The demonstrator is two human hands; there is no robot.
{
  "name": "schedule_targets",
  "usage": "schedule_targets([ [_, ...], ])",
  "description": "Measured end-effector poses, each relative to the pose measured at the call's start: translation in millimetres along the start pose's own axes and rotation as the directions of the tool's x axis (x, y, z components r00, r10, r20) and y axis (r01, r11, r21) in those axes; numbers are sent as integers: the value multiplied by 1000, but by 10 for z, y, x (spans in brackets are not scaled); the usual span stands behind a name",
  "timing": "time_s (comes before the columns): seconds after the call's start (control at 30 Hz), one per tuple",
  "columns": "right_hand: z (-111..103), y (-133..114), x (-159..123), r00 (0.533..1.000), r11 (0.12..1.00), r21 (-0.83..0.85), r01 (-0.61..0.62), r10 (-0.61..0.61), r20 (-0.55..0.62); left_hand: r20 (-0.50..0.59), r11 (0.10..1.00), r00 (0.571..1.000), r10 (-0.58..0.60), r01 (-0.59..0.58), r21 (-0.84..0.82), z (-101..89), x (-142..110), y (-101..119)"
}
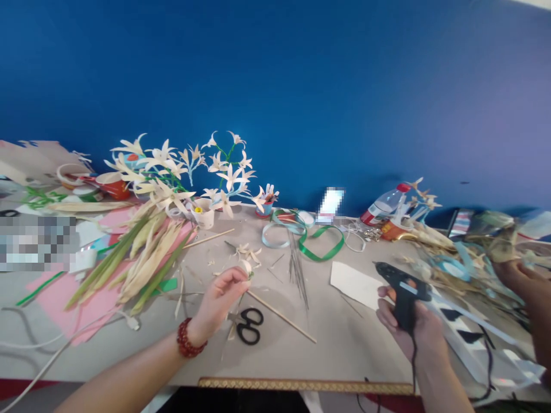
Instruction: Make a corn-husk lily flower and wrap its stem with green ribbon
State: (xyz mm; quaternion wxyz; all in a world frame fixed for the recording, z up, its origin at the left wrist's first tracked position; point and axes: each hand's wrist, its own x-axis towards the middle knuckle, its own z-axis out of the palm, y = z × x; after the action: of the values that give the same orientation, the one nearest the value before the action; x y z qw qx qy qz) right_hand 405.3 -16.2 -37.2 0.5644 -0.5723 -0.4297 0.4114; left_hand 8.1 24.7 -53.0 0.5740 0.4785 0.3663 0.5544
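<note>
- Black plastic glue gun (404, 293) in right hand (424, 337), held by curled fingers.
- Pinches small pale piece (246, 267) in left hand (221, 298), fingertips together, near scissors (241, 322).

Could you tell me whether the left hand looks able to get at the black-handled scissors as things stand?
Probably yes: the scissors lie just below the left hand, their handles uncovered.

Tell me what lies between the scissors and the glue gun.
In the head view, a thin wooden stick lies aslant between the scissors and the glue gun; nearer the gun are thin wires and white paper.
</note>
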Motion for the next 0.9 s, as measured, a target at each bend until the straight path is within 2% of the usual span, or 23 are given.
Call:
schedule_targets([
  [0.1, 307, -107, -111, 988, 999, -50, 15, -7, 151, -3, 999, 1000, 6, -6, 41, -5, 5, 5],
  [0.2, 648, -158, -229, 948, 998, -24, 59, -49, 315, 10, 996, 1000, 20, -21, 89, -9, 11, 9],
  [0.27, 881, -158, -313, 927, 995, -49, 88, -63, 371, 29, 992, 999, 28, -32, 125, -12, 12, 13],
  [0.37, 1193, -122, -429, 886, 995, -73, 67, -26, 464, 46, 980, 998, 42, -50, 191, -24, 10, 9],
  [0.43, 1355, -83, -485, 874, 998, -49, 50, -20, 486, 45, 970, 997, 63, -72, 233, -37, 10, -3],
  [0.57, 1551, -2, -555, 878, 999, -18, 37, -24, 478, 47, 954, 994, 94, -103, 283, -56, 15, -33],
  [0.67, 1619, 16, -605, 884, 996, -47, 79, -48, 466, 50, 946, 993, 110, -120, 300, -60, 12, -40],
  [0.77, 1671, -34, -657, 875, 959, -166, 230, -129, 467, 55, 940, 990, 130, -141, 312, -62, 1, -31],
  [0.9, 1759, -140, -711, 817, 801, -352, 484, -269, 510, 68, 930, 984, 162, -175, 323, -63, -11, -15],
])
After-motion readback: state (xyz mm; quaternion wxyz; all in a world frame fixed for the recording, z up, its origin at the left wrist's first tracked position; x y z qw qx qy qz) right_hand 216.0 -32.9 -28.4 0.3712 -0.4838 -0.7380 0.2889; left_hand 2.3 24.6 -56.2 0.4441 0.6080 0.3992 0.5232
